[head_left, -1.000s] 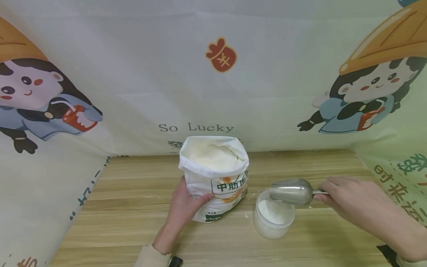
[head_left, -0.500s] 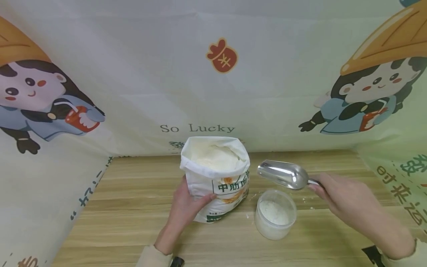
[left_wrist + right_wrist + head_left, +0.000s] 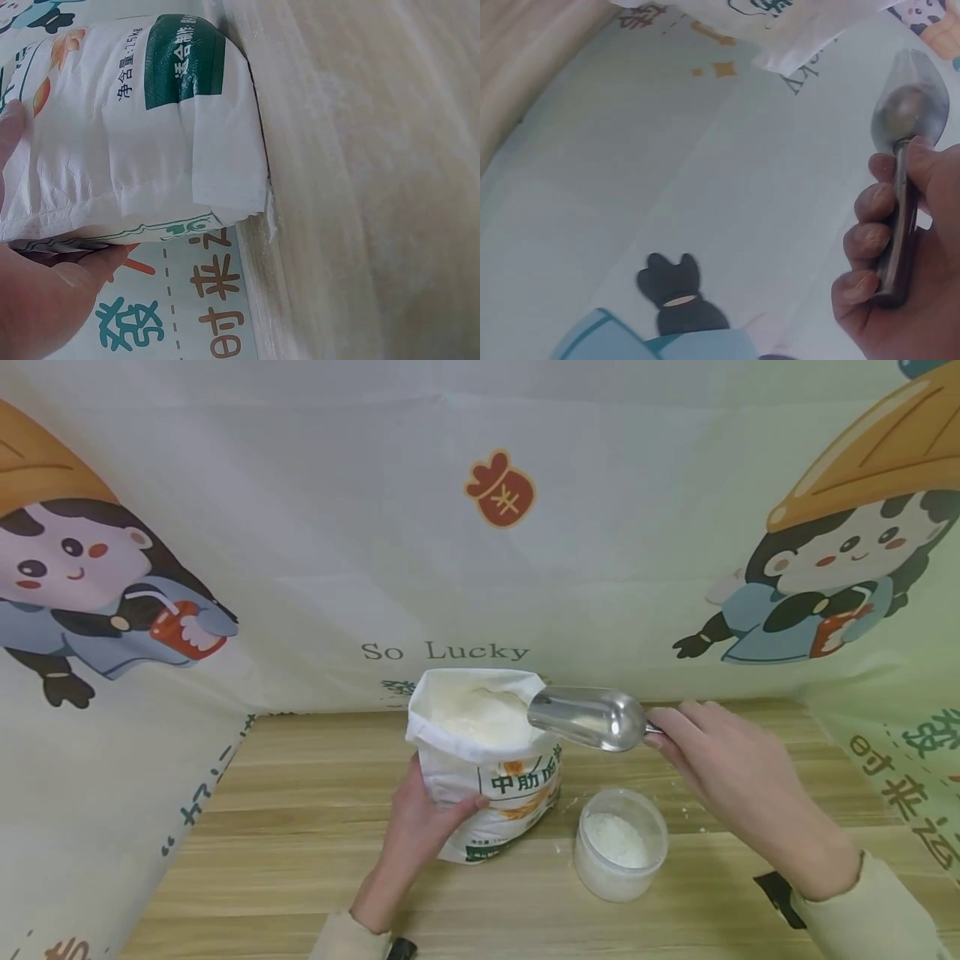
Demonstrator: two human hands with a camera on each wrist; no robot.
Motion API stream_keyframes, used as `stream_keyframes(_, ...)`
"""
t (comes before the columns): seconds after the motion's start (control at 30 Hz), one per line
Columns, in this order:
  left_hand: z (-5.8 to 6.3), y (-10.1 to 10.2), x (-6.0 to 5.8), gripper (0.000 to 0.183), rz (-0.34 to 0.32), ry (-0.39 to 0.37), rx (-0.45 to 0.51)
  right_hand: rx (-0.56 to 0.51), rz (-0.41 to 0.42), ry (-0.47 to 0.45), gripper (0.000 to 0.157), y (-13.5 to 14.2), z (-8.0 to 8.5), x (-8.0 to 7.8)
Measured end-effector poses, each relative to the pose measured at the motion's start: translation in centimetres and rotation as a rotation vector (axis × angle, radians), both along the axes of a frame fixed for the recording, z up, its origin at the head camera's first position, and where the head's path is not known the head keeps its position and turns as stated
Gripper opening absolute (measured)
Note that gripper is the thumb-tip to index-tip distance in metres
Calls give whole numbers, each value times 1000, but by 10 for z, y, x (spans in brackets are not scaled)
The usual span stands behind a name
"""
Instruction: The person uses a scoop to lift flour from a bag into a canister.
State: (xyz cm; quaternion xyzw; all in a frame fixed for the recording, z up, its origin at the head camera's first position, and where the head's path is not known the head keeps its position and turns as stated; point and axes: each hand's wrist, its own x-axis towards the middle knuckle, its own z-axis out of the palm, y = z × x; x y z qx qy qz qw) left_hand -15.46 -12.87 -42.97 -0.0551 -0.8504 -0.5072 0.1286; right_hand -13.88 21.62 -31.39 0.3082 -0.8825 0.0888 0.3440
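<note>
While the right hand [image 3: 723, 760] curls its fingers round the handle of a metal scoop [image 3: 588, 718], the left hand [image 3: 429, 817] grips the white bag [image 3: 483, 772] low on its left side, thumb across the printed front. Held level with the bag's mouth, the scoop points left, its tip at the right side of the rim; whether the two touch is hard to tell from the head view. Pale powder [image 3: 487, 718] fills the bag nearly to its folded top. Upright on the table [image 3: 285, 827], the bag stands roughly midway between the left and right edges, with the back edge behind it. Just right of the bag, and farther from that back edge, sits a clear round tub [image 3: 618, 881], open at the top, with white powder [image 3: 615, 841] inside. White specks [image 3: 686, 812] lie on the wood beside it, toward the table's right edge. Along the back edge rises a pale printed backdrop [image 3: 337, 527] reading "So Lucky", with more printed cloth along the left and right edges.
</note>
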Motion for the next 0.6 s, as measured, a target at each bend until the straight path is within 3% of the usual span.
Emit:
stream_keyframes(0.23, 2, 0, 0, 82, 0, -1, -16, 45, -37, 23, 58, -17, 14, -9)
stream_keyframes(0.43, 2, 0, -1, 78, 1, 2, -20, 97, -41, -29, 18, -28, 20, -23)
stream_keyframes(0.6, 2, -1, -1, 77, -6, 10, -27, 136, -10, -12, 18, -36, 23, -35)
